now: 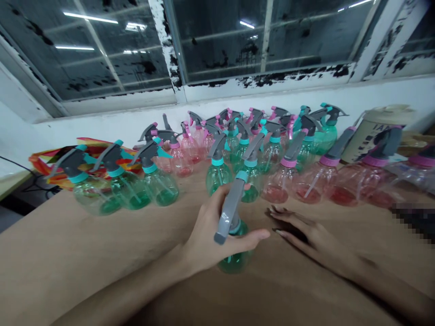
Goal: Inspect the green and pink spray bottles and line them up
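Observation:
A green spray bottle with a grey trigger head and teal collar stands at the front middle of the table. Around its neck is my left hand, closed on the bottle, with the fingers partly hidden behind the head and the thumb stretched past the right side. To the right, my right hand is low over the wooden tabletop, fingers apart and nothing in them. Just beyond it stands a pink spray bottle. A green spray bottle stands directly behind the one in my left hand.
Several more green bottles and pink bottles line the table toward the wall. A red-yellow plastic bag lies at the back left. A beige container stands at the back right, below the window.

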`<action>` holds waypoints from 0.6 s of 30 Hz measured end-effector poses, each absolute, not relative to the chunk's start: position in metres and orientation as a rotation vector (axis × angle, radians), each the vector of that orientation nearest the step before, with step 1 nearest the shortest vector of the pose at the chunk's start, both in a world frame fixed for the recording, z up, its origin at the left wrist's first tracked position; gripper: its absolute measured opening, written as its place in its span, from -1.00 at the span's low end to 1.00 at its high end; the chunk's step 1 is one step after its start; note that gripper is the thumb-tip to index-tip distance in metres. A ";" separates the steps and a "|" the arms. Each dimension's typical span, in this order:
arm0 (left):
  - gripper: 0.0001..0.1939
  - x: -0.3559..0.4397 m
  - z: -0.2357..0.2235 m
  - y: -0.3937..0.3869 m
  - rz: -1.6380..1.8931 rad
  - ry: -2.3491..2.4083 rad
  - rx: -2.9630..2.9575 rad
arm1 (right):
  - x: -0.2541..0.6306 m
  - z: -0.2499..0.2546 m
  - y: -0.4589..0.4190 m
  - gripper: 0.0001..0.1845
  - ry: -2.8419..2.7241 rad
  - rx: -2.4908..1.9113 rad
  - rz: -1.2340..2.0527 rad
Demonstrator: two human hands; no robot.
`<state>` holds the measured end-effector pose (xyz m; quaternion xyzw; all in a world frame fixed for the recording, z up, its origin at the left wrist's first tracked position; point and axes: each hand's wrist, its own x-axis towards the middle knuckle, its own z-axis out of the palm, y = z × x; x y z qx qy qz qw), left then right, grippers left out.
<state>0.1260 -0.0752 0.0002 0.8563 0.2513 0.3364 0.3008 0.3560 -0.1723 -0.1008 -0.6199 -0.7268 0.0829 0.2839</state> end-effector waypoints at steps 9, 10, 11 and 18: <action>-0.58 0.106 0.001 -0.085 0.888 0.831 2.360 | 0.356 -0.102 -0.173 -0.59 -1.947 -1.652 0.224; -0.66 0.102 0.002 -0.086 0.892 0.828 2.395 | 0.356 -0.102 -0.173 -0.59 -1.951 -1.653 0.222; -0.71 0.098 0.003 -0.086 0.900 0.818 2.428 | 0.356 -0.102 -0.172 -0.59 -1.950 -1.651 0.215; -0.71 0.064 -0.002 -0.057 1.036 1.026 2.496 | 0.355 -0.104 -0.173 -0.61 -1.933 -1.644 0.202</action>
